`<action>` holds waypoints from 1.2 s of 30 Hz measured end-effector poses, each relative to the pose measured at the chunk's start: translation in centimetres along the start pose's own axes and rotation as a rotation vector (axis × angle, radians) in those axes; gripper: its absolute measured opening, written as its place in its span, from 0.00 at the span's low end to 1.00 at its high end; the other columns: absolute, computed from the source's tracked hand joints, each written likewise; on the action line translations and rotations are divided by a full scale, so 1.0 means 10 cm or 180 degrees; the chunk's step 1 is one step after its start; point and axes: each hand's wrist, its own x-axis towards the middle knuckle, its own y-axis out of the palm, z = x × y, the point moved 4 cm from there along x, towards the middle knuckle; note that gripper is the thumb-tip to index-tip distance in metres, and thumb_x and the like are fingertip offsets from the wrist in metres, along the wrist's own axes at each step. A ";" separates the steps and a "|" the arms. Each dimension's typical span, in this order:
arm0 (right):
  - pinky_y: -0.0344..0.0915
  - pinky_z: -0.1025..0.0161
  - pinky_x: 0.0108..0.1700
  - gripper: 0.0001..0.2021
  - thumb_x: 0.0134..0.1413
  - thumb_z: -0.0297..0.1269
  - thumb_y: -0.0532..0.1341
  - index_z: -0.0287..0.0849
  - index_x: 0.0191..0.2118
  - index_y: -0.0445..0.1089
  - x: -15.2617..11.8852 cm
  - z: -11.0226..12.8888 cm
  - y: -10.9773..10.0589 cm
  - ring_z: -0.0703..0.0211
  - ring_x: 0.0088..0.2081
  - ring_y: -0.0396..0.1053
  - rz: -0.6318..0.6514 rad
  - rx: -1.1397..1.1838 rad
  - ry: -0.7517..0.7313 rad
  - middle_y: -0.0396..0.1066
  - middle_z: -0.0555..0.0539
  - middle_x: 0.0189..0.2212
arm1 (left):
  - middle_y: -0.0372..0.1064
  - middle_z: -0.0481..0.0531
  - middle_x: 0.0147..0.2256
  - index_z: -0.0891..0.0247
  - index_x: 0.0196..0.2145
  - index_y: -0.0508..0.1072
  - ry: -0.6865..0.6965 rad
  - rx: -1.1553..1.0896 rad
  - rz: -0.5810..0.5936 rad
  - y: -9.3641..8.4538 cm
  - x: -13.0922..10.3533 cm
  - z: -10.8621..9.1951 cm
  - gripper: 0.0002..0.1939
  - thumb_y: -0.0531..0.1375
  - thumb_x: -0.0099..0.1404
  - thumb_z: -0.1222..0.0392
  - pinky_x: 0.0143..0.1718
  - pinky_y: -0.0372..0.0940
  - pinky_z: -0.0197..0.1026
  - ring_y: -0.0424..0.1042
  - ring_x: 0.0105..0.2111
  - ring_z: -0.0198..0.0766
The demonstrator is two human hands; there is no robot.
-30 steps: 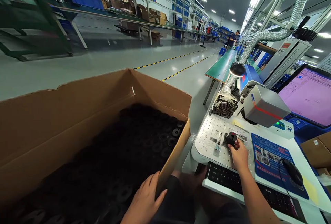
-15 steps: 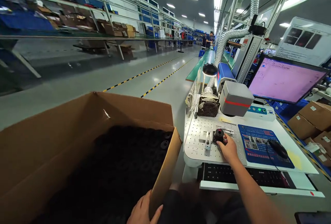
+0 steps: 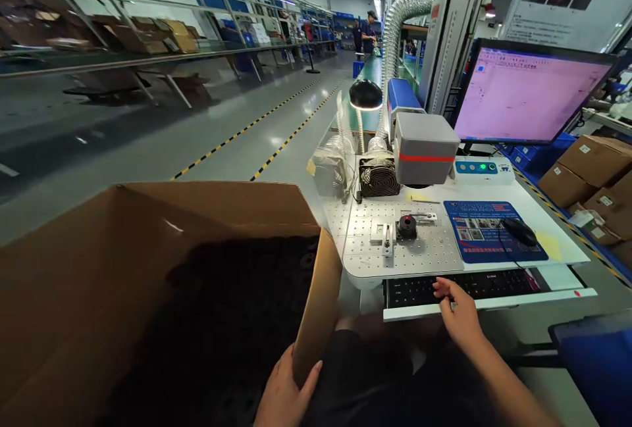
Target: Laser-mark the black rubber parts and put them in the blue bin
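Note:
My left hand (image 3: 286, 387) is closed on the near right edge of a large cardboard box (image 3: 323, 289), thumb outside and fingers inside. Many black round parts (image 3: 247, 308) fill the box, dim in shadow. My right hand (image 3: 459, 312) holds nothing; its fingers are loosely bent and apart, over the front edge of the keyboard (image 3: 474, 284). Beyond it, one black round part (image 3: 407, 227) sits on the perforated metal plate (image 3: 360, 257), against small metal stops (image 3: 388, 241). A red light spot shows on its top. A grey machine head (image 3: 426, 150) with a red stripe hangs above and behind.
A mouse (image 3: 519, 231) lies on a blue mouse pad (image 3: 494, 243) at the right. Behind stand a monitor (image 3: 533, 95), a black fan (image 3: 379, 178) and a lamp (image 3: 366, 95). Cartons (image 3: 597, 164) are stacked on the far right. Two people stand far down the aisle.
My right hand has let go of the black round part and drawn back toward me, over the keyboard. The part stays on the plate. My left hand keeps its hold on the box; the view has shifted.

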 end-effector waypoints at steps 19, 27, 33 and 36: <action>0.71 0.48 0.54 0.23 0.54 0.31 0.52 0.45 0.55 0.71 -0.18 -0.07 0.04 0.50 0.50 0.74 -0.0029 -0.0337 0.0019 0.77 0.44 0.49 | 0.67 0.72 0.58 0.74 0.61 0.61 -0.0228 0.0217 0.0324 -0.02 -0.03 -0.04 0.46 0.51 0.59 0.32 0.59 0.66 0.59 0.68 0.59 0.63; 0.68 0.46 0.56 0.16 0.60 0.37 0.54 0.45 0.51 0.72 0.11 0.18 0.01 0.48 0.50 0.73 -0.0264 -0.0400 -0.0300 0.77 0.42 0.47 | 0.68 0.70 0.57 0.70 0.62 0.61 -0.0306 0.0090 0.0413 -0.08 -0.05 -0.11 0.44 0.52 0.60 0.32 0.52 0.70 0.60 0.72 0.55 0.64; 0.63 0.44 0.62 0.21 0.59 0.43 0.58 0.43 0.56 0.69 0.57 0.35 0.20 0.44 0.59 0.66 -0.0345 -0.0407 -0.0330 0.71 0.39 0.56 | 0.63 0.76 0.61 0.74 0.66 0.53 -0.0459 0.0055 0.0350 -0.09 -0.05 -0.05 0.51 0.52 0.58 0.31 0.54 0.68 0.62 0.69 0.58 0.66; 0.59 0.44 0.65 0.31 0.57 0.50 0.62 0.43 0.64 0.62 0.80 0.39 0.32 0.42 0.64 0.60 -0.0441 -0.0431 -0.0161 0.64 0.38 0.62 | 0.62 0.76 0.62 0.75 0.67 0.52 -0.0405 -0.0018 0.0366 -0.05 -0.04 0.02 0.52 0.52 0.58 0.30 0.57 0.68 0.61 0.67 0.60 0.64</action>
